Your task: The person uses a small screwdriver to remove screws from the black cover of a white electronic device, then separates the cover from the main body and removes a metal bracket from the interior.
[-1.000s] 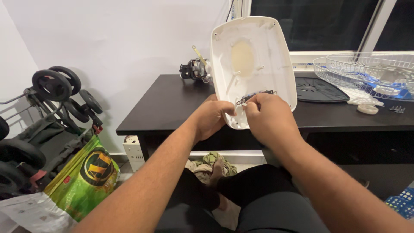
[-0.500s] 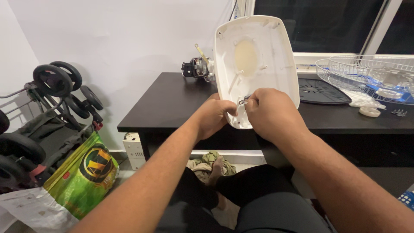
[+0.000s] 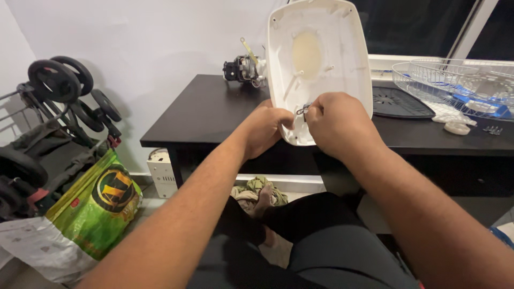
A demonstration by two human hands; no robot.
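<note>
You've got your left hand [image 3: 265, 128] gripping the upright white plastic cover [image 3: 319, 59] while your right hand [image 3: 334, 123] pinches its small metal clip [image 3: 303, 111], not yet freed.

One package stands out: a green sack [image 3: 99, 200] at about eight o'clock in the view, slumped on the floor against a folded stroller. It is a soft, crumpled plastic bag, bright green with yellow patches, and carries a round emblem [image 3: 115, 187] in black and yellow ringed with gold on its upper face. Touches of red show along its left side. Its lower end, towards seven o'clock, turns white and wrinkled, with small dark print [image 3: 32, 249] too fine to make out. No signs or screens are visible anywhere else.
</note>
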